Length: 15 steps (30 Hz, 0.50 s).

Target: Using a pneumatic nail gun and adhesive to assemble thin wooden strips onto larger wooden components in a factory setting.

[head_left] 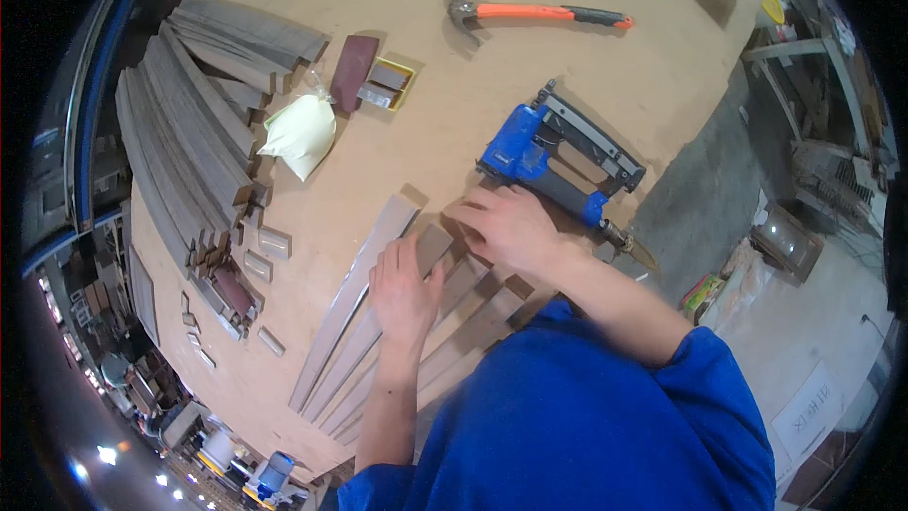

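Several long grey-brown wooden strips lie side by side in front of me on the board-topped table. My left hand [405,291] is closed over one wooden strip [433,244], its thumb on one side and its fingers on the other. Beside that strip's far end, my right hand [511,232] has its fingers bent down and pressed together; what they hold, if anything, is hidden. To the left of both hands lies another strip [364,260], apart from them. A blue nail gun [520,147] rests just beyond my right hand, its hose fitting toward my right forearm.
A claw hammer [534,12] with an orange handle lies at the far side. Left of centre are a white bag [301,132], a dark red block [354,71] and a small box of staples [386,83]. Stacked strips [180,132] and small offcuts [274,242] fill the left.
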### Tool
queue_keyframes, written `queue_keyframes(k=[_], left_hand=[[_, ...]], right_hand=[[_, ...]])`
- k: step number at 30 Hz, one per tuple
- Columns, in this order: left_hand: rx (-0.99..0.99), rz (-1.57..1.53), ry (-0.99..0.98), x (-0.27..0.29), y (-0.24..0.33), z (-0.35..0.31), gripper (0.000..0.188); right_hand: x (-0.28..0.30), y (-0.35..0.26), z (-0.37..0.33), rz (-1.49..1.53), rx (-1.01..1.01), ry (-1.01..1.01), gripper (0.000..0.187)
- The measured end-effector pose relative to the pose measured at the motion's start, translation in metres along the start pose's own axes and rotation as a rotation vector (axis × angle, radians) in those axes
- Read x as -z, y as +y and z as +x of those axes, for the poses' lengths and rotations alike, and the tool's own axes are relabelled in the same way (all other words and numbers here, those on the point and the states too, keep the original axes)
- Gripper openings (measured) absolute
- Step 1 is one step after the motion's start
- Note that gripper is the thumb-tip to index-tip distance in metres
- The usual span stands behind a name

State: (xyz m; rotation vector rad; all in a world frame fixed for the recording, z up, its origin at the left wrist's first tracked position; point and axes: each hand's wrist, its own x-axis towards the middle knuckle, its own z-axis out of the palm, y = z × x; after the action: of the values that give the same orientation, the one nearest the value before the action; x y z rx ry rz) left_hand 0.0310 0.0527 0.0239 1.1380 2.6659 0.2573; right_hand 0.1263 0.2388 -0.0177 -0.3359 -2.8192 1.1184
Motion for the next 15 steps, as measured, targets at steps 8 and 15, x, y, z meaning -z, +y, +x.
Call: queue_keyframes(k=[8,15], left_hand=[[-0.036,-0.008,-0.041,-0.002,-0.004,0.003,0.055],[-0.037,-0.026,-0.031,-0.003,-0.005,0.003,0.053]], right_hand=[[-0.004,-0.006,0.011,-0.088,-0.04,-0.15,0.049],[0.002,-0.01,0.012,-0.074,-0.086,-0.184,0.044]])
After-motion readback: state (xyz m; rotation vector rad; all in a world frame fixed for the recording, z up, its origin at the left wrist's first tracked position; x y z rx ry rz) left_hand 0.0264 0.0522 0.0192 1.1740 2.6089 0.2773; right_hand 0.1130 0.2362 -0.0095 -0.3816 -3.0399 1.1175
